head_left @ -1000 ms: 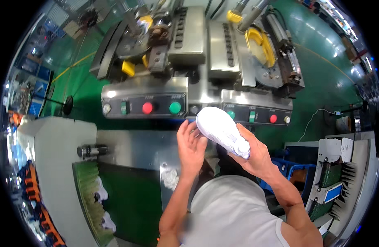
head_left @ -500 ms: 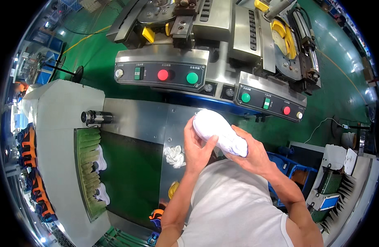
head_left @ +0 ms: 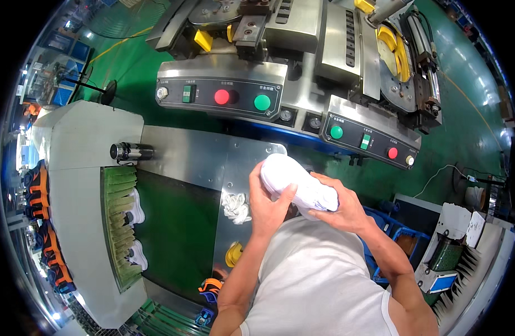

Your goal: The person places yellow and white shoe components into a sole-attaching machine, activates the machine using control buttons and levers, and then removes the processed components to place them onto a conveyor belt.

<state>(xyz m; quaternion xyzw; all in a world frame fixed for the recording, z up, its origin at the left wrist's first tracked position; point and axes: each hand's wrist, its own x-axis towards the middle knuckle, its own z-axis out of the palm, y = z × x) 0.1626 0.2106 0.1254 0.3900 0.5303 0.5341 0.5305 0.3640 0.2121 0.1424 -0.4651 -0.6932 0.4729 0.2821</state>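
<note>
The white shoe (head_left: 295,187) sits between both hands, held above the worktop's (head_left: 201,159) right edge. The left hand (head_left: 267,206) wraps its toe end. The right hand (head_left: 342,210) closes around its heel end.

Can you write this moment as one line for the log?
left hand: grips white fabric shoe | right hand: holds shoe | near: crumpled white cloth

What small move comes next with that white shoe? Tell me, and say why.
Probably set the white shoe down on the green conveyor belt. Both the left hand and the right hand grip it at the chest, away from the press, and other white shoes already ride the belt.
</note>
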